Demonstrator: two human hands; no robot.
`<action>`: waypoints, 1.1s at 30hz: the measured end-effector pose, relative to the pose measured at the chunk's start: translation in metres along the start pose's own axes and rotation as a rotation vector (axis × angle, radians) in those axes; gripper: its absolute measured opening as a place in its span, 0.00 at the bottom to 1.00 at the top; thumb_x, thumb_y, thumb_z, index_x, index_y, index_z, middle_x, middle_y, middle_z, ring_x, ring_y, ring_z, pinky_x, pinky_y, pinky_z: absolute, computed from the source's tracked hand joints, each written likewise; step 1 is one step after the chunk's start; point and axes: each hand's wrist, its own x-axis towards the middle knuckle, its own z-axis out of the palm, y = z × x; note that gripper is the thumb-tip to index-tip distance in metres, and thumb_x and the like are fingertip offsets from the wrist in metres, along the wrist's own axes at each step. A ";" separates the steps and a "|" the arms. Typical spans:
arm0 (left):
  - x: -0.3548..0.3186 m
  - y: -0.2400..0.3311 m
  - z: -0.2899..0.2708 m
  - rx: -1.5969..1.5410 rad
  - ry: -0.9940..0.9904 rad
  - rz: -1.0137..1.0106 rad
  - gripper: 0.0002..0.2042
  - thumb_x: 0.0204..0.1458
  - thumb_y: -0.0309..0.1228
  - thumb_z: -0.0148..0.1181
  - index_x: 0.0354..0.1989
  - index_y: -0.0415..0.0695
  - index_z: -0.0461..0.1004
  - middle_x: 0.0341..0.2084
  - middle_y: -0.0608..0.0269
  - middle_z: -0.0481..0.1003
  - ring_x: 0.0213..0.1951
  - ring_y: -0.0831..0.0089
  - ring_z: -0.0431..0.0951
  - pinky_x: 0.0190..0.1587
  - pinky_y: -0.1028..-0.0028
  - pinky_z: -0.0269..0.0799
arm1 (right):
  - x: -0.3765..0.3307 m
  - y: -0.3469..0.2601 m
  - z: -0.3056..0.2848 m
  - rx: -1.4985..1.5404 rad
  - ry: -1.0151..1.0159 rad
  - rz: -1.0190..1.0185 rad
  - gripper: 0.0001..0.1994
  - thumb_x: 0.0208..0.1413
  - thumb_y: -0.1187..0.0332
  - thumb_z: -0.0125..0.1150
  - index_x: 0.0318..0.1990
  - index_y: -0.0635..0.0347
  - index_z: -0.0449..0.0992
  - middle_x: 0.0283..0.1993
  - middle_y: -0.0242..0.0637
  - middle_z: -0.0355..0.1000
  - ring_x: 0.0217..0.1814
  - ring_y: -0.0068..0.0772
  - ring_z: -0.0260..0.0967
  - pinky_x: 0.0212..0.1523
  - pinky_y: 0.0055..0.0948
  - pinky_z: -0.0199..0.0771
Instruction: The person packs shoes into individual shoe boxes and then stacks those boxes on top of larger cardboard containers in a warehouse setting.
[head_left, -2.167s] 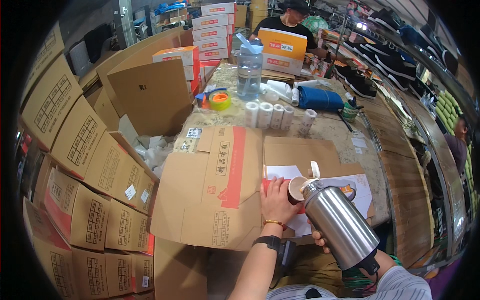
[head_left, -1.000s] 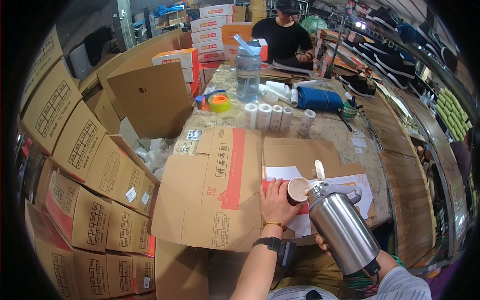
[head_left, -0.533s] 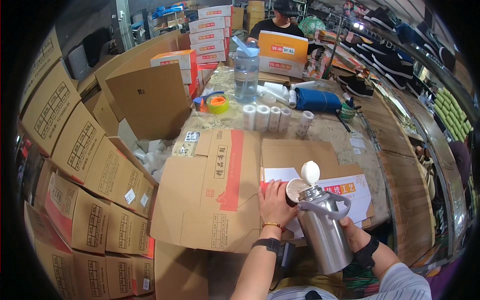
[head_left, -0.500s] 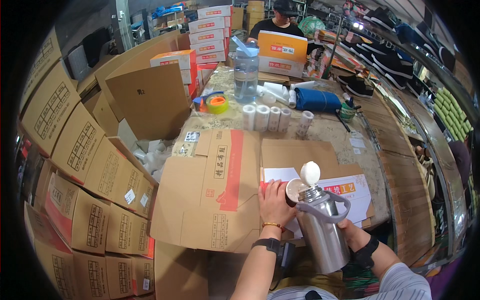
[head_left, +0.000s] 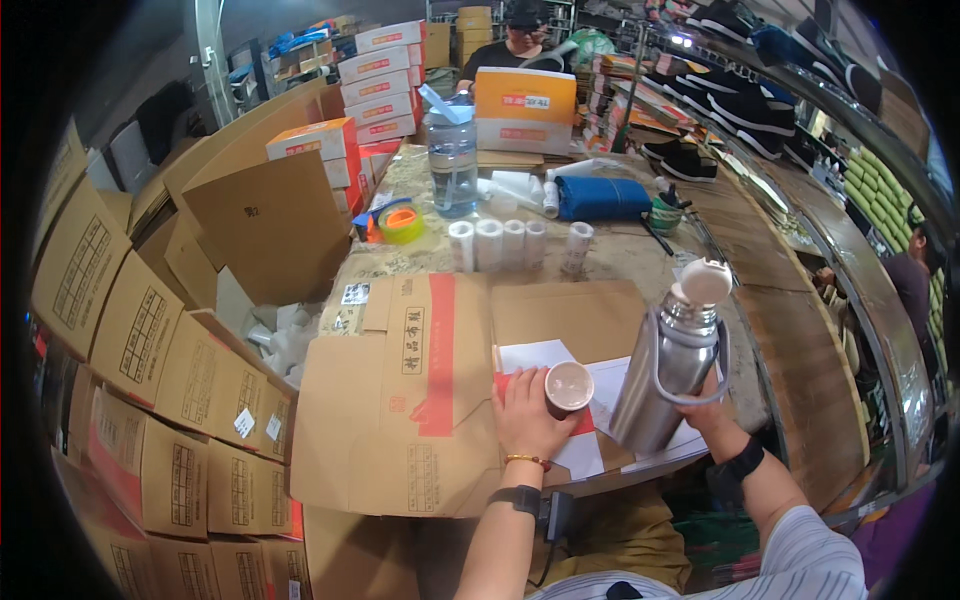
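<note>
My left hand [head_left: 533,415] is closed around a small dark cup [head_left: 569,386] with a pale brownish drink in it, above white printed sheets and flat cardboard. To its right, my right hand [head_left: 706,408] grips a large stainless steel vacuum flask [head_left: 662,375] by its lower right side; the flask partly hides the fingers. The flask leans a little, mouth up, and its round lid [head_left: 705,281] stands open on top. A grey carrying loop [head_left: 655,345] hangs around its upper body. Cup and flask are apart. Under my left wrist lies a flattened carton [head_left: 385,400] with a red stripe.
Several label rolls [head_left: 490,243], a water jug [head_left: 453,160], tape rolls [head_left: 401,222] and a blue roll [head_left: 602,198] stand farther back on the table. Stacked cartons [head_left: 140,310] line the left. Shoes [head_left: 740,95] fill a rack at right. Behind an orange box [head_left: 525,105] sits another person.
The flask has gone from tilted with its mouth against the cup to nearly upright, farther right. The cup is now separate from it, still in my left hand. The view has shifted slightly.
</note>
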 end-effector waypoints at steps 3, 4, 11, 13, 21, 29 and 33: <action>-0.001 -0.002 0.001 0.005 -0.008 0.002 0.33 0.33 0.47 0.71 0.50 0.47 0.71 0.52 0.62 0.71 0.61 0.63 0.64 0.66 0.52 0.48 | 0.015 0.001 0.000 -0.065 0.180 -0.020 0.55 0.32 0.67 0.81 0.66 0.61 0.46 0.62 0.39 0.59 0.63 0.36 0.58 0.63 0.36 0.59; -0.001 -0.003 0.001 0.014 -0.003 0.001 0.33 0.33 0.48 0.71 0.50 0.47 0.72 0.52 0.62 0.71 0.61 0.63 0.64 0.66 0.51 0.48 | 0.019 0.009 0.000 -0.070 0.192 -0.007 0.55 0.30 0.67 0.81 0.66 0.60 0.46 0.61 0.40 0.58 0.63 0.37 0.58 0.64 0.36 0.58; 0.004 0.004 0.002 0.024 -0.046 -0.007 0.33 0.33 0.50 0.70 0.50 0.48 0.72 0.51 0.62 0.71 0.61 0.63 0.64 0.67 0.55 0.45 | 0.004 0.053 -0.014 -0.317 0.213 -0.181 0.60 0.29 0.64 0.83 0.65 0.58 0.38 0.64 0.43 0.53 0.66 0.40 0.54 0.66 0.40 0.55; 0.003 0.003 0.002 0.037 -0.045 0.014 0.33 0.33 0.50 0.70 0.50 0.48 0.71 0.51 0.62 0.71 0.60 0.63 0.64 0.67 0.55 0.46 | 0.002 0.044 -0.010 -0.192 0.149 -0.118 0.60 0.33 0.64 0.81 0.67 0.58 0.34 0.66 0.45 0.50 0.68 0.41 0.51 0.68 0.40 0.50; 0.000 0.002 0.003 0.083 -0.026 0.009 0.35 0.32 0.51 0.72 0.51 0.47 0.70 0.50 0.62 0.72 0.60 0.62 0.65 0.66 0.57 0.49 | -0.006 0.004 -0.021 0.360 0.235 -0.227 0.51 0.44 0.63 0.66 0.69 0.58 0.34 0.72 0.48 0.40 0.75 0.47 0.40 0.71 0.43 0.41; 0.001 0.002 0.007 0.116 0.000 0.059 0.36 0.32 0.52 0.72 0.50 0.45 0.71 0.49 0.59 0.72 0.59 0.60 0.67 0.65 0.55 0.51 | 0.037 -0.075 0.007 -0.149 0.431 -0.275 0.44 0.46 0.71 0.65 0.66 0.63 0.41 0.61 0.51 0.55 0.60 0.43 0.61 0.62 0.39 0.60; 0.002 0.005 0.007 0.146 -0.026 0.027 0.36 0.32 0.52 0.72 0.50 0.44 0.71 0.49 0.58 0.73 0.59 0.59 0.67 0.64 0.55 0.52 | 0.045 -0.073 0.013 -0.011 0.605 -0.183 0.36 0.53 0.76 0.53 0.67 0.60 0.41 0.52 0.42 0.57 0.51 0.33 0.64 0.51 0.31 0.68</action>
